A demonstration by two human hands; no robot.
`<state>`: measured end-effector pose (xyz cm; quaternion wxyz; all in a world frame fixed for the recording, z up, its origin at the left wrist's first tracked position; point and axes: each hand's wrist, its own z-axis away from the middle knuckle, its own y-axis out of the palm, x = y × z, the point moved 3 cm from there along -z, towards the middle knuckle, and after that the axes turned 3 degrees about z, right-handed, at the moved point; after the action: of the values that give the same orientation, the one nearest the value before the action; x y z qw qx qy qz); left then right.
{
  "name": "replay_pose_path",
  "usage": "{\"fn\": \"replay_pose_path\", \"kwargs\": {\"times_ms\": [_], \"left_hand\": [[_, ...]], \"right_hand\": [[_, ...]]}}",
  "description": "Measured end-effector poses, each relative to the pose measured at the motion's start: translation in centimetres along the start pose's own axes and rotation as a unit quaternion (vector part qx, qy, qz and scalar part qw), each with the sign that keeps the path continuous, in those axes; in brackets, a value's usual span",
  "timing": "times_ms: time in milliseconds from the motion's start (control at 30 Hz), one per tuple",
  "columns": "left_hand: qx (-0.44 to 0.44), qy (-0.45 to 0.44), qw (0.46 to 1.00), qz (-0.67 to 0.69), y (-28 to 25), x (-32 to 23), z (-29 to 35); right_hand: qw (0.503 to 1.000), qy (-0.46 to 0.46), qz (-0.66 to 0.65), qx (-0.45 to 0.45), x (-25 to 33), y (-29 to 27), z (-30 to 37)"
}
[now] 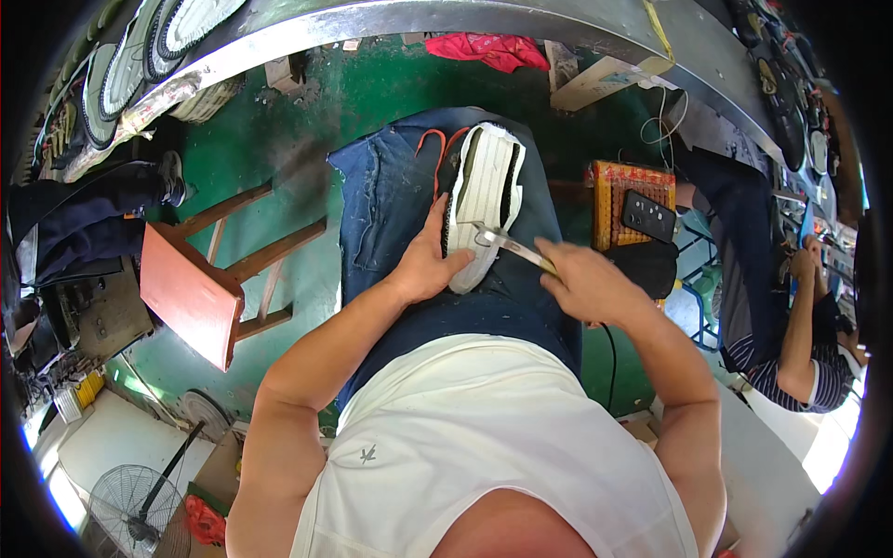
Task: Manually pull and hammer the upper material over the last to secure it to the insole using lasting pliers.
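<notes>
A shoe [493,177], its pale ribbed underside turned up and a dark edge along its side, lies lengthwise on my lap over a dark blue cloth [372,214]. My left hand [426,259] grips its left side near the end closest to me, thumb on the underside and fingers along the edge. In my right hand [593,279] is a silver pincers-like tool [516,249] with a hooked head and a yellowish-green handle. Its head rests over the shoe's underside, pointing left. Whether its jaws touch the material I cannot tell. An orange-red cord [437,163] curls beside the shoe's far end.
A metal-edged bench [419,20] curves across the far side, with shoes [126,79] at its left. A wooden stool [195,293] lies left. At right, a phone [648,215] rests on a beaded seat [606,209]. Another person [791,363] sits beyond; a fan [139,511] stands lower left.
</notes>
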<state>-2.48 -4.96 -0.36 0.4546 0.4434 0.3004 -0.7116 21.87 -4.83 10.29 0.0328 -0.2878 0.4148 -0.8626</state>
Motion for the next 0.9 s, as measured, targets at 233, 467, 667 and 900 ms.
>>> {"fn": "replay_pose_path", "kwargs": {"times_ms": [233,467,667,900], "left_hand": [[0.032,0.021,0.999,-0.013,0.6,0.0,0.2],[0.112,-0.030,0.907,0.405,-0.3,-1.3,-0.6],[-0.008,-0.125,0.835,0.536,0.3,-1.1,-3.0],[-0.218,-0.097,0.943,0.233,0.9,2.0,-5.5]], "right_hand": [[0.966,-0.064,0.248,-0.005,3.7,-4.1,-4.2],[0.959,-0.023,0.048,0.280,3.8,-5.2,-7.5],[0.992,0.016,-0.083,0.093,1.9,0.3,-6.1],[0.984,0.063,-0.136,0.101,1.4,-0.2,-4.6]]}}
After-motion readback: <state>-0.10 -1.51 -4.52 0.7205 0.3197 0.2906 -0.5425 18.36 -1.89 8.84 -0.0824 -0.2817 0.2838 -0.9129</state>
